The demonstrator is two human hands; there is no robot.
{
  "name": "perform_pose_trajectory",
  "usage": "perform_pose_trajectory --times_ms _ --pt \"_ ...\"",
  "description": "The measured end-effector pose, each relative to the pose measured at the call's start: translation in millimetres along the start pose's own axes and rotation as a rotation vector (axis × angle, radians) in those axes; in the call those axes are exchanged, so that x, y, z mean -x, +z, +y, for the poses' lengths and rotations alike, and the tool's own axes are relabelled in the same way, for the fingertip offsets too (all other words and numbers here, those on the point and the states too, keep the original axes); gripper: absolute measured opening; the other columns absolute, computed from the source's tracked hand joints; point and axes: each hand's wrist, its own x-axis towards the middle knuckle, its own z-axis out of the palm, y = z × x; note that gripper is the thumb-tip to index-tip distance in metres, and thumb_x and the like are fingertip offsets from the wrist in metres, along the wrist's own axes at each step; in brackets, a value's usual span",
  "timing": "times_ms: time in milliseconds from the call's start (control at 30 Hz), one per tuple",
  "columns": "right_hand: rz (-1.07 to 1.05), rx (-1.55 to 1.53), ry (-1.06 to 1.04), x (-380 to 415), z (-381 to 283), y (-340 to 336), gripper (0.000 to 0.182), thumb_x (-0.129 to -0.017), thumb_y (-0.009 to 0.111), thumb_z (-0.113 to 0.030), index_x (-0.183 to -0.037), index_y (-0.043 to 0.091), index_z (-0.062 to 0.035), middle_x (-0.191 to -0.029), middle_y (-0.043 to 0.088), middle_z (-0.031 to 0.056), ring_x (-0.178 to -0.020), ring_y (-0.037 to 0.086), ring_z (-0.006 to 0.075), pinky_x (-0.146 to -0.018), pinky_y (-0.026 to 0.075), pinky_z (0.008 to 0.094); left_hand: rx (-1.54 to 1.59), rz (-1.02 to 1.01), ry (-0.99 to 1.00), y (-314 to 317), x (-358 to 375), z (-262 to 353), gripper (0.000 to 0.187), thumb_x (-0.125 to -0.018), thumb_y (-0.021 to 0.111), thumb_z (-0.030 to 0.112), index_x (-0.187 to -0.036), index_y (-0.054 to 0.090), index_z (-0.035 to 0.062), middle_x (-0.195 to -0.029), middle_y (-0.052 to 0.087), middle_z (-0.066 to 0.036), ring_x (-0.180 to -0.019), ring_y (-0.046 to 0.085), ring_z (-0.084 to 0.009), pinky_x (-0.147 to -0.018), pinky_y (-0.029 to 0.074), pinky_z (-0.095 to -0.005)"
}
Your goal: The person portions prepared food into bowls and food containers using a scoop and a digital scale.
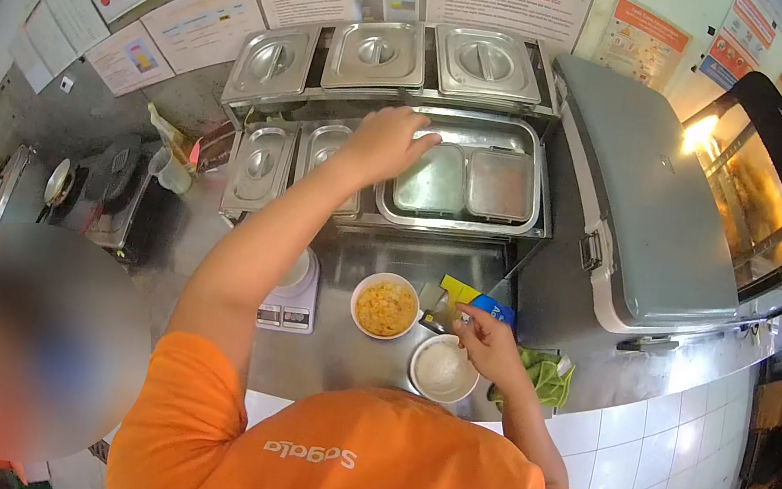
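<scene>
My left hand (390, 150) reaches over the steel food pans, above the left edge of a large steel tray (534, 180). Its fingers are partly spread with nothing visible in them. Two small metal-looking lidded containers (431, 178) sit side by side in that tray. My right hand (492, 348) is pinched closed just above a white bowl (425, 391) holding white powder or grains. Whatever is between those fingertips is too small to make out. Left of it stands a white bowl (355, 315) filled with yellow-orange food that looks like rice.
A digital scale (287, 315) stands left of the bowls. A yellow-and-blue packet (484, 301) and a green cloth (548, 377) lie at the right. Lidded steel pans (377, 52) line the rack behind. A large grey box (661, 194) and a lit glass-front cabinet (753, 187) stand right.
</scene>
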Motion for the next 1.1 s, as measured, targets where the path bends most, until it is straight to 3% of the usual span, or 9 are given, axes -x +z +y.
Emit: perform_pose_trajectory --times_ms 133,367,433,500,633,833,900,1000,1100 --pt "-0.002 0.153 -0.023 -4.2 -8.9 9.1 0.031 -0.087 0.057 -0.014 -0.115 0.056 -0.0024 -0.063 0.056 0.0009 -0.059 0.054 0.0066 -0.054 0.042 0.0217 -0.039 -0.433 -0.114 25.1 -39.0 -17.5 0.052 -0.089 0.043 0.047 -0.089 0.064 -0.0009 -0.089 0.062 -0.023 -0.086 0.059 -0.0382 -0.079 0.045 -0.0434" --pt "0.035 0.128 -0.029 -8.2 -39.3 8.6 0.031 -0.085 0.060 -0.016 -0.113 0.058 -0.0020 -0.066 0.058 0.0034 -0.058 0.052 0.0072 -0.055 0.043 0.0226 0.057 -0.400 -0.131 37.9 -38.4 -25.5 0.052 -0.089 0.044 0.046 -0.085 0.063 -0.0018 -0.087 0.062 -0.025 -0.084 0.059 -0.0391 -0.079 0.045 -0.0448" --pt "0.047 0.146 -0.048 -21.5 -60.5 0.4 0.034 -0.084 0.062 -0.019 -0.112 0.058 -0.0019 -0.066 0.059 0.0059 -0.057 0.050 0.0085 -0.055 0.043 0.0235 0.087 -0.268 -0.135 39.6 -39.1 -26.5 0.049 -0.089 0.045 0.043 -0.083 0.062 -0.0024 -0.086 0.062 -0.025 -0.083 0.059 -0.0399 -0.077 0.045 -0.0458" --pt "0.204 0.303 -0.214 -46.8 -83.4 -13.4 0.033 -0.082 0.062 -0.020 -0.110 0.059 -0.0009 -0.069 0.061 0.0100 -0.058 0.055 0.0134 -0.055 0.045 0.0268 0.057 -0.253 -0.097 40.3 -38.9 -25.2 0.044 -0.089 0.047 0.039 -0.081 0.060 -0.0018 -0.084 0.062 -0.024 -0.082 0.059 -0.0395 -0.075 0.045 -0.0463" --pt "0.474 0.801 -0.537 -128.6 -116.5 -54.1 0.024 -0.076 0.061 -0.018 -0.092 0.064 -0.0007 -0.089 0.062 0.0172 -0.083 0.059 0.0316 -0.072 0.047 0.0392 0.039 -0.090 0.044 38.5 -22.8 -21.4 0.034 -0.085 0.055 0.034 -0.080 0.058 0.0011 -0.081 0.061 -0.019 -0.077 0.059 -0.0365 -0.068 0.045 -0.0445" --pt "0.253 0.921 -0.667 -234.7 -103.5 -75.4 0.021 -0.075 0.057 -0.020 -0.085 0.066 -0.0033 -0.101 0.061 0.0187 -0.096 0.056 0.0346 -0.084 0.043 0.0412 0.235 0.232 0.175 27.8 -5.7 -17.3 0.025 -0.075 0.068 0.026 -0.080 0.057 0.0038 -0.077 0.056 -0.012 -0.072 0.057 -0.0309 -0.063 0.045 -0.0392" --pt "-0.014 0.835 -0.264 -249.4 -106.4 -73.9 0.031 -0.079 0.051 -0.029 -0.088 0.066 -0.0028 -0.103 0.060 0.0200 -0.099 0.054 0.0371 -0.088 0.041 0.0414 0.252 0.269 0.189 22.7 -5.2 -13.9 0.025 -0.074 0.069 0.026 -0.079 0.057 0.0043 -0.076 0.055 -0.011 -0.073 0.056 -0.0301 -0.063 0.045 -0.0383" --pt "-0.104 0.844 -0.149 -261.6 -104.9 -73.8 0.041 -0.083 0.044 -0.036 -0.092 0.065 -0.0017 -0.100 0.061 0.0216 -0.098 0.054 0.0396 -0.089 0.040 0.0425 0.271 0.303 0.240 9.4 -0.8 -8.7 0.026 -0.073 0.069 0.027 -0.079 0.058 0.0044 -0.075 0.055 -0.010 -0.073 0.056 -0.0287 -0.062 0.045 -0.0380" --pt "-0.164 0.943 -0.241 -268.3 -98.7 -71.2 0.046 -0.085 0.042 -0.040 -0.091 0.065 -0.0013 -0.100 0.061 0.0224 -0.099 0.054 0.0398 -0.087 0.041 0.0433 0.317 0.235 0.232 -28.2 10.6 4.7 0.025 -0.073 0.070 0.026 -0.078 0.058 0.0044 -0.073 0.055 -0.009 -0.072 0.055 -0.0266 -0.061 0.045 -0.0364"
